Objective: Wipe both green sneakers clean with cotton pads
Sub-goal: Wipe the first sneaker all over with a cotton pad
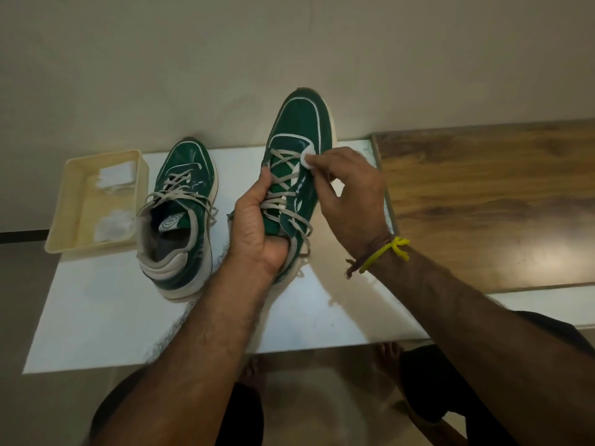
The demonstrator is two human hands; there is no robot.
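Your right hand (351,201) pinching a cotton pad (308,160) against the raised sneaker (301,149) by its top laces, your left hand (254,226) clamped round its collar, heel hidden behind that palm, toe pointing away, second sneaker (180,214) left of your grip on the table (96,317), toe likewise away, tray (93,204) of pads beyond.

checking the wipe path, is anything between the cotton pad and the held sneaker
Nothing visible does. The right hand presses the cotton pad straight onto the held sneaker beside its top laces; the left hand grips lower down.
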